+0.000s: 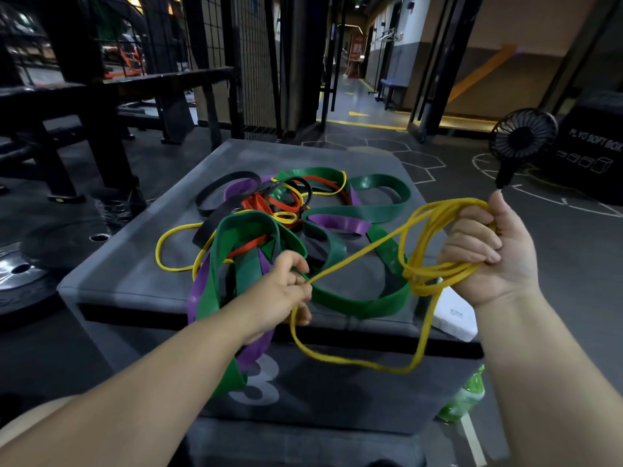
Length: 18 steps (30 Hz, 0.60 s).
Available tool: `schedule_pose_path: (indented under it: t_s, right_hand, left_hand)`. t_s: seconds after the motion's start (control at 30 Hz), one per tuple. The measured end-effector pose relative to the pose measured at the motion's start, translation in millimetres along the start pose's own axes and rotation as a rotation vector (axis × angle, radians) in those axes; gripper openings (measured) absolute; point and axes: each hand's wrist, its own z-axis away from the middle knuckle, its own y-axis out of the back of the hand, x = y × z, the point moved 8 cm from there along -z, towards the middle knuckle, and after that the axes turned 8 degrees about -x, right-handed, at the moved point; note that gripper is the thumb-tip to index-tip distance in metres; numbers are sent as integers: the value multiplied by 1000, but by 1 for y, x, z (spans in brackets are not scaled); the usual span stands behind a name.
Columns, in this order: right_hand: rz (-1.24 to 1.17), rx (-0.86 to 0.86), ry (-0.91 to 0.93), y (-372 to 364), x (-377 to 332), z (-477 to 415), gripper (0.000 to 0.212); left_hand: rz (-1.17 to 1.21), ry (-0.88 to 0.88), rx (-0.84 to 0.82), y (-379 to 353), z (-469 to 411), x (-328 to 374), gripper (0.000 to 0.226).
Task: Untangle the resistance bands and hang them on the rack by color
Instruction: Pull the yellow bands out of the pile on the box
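A tangle of resistance bands lies on a grey padded box (135,274): wide green bands (381,187), purple bands (340,224), red bands (286,205), black bands (215,192) and thin yellow bands (168,244). My right hand (488,251) grips a gathered bundle of yellow bands (435,230) above the box's right side. My left hand (286,291) pinches one yellow strand near the box's front edge; that strand runs taut up to the bundle. A yellow loop (357,362) sags in front of the box. A green and a purple band hang over the front edge under my left forearm.
A small black fan (522,139) stands at the right by a dark soft box (593,150). A white object (455,318) lies at the grey box's right corner, a green bottle (465,396) below it. Weight plates (20,274) lie left; a black frame (111,85) stands behind.
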Motion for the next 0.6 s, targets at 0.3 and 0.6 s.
schedule_pose_path:
  t_s: [0.3, 0.6]
  right_hand:
    - [-29, 65, 129, 9, -25, 11, 39]
    - [146, 285, 210, 12, -29, 18, 46]
  left_hand:
    - [-513, -132, -162, -5, 1, 4, 24]
    - [-889, 23, -225, -10, 3, -8, 14]
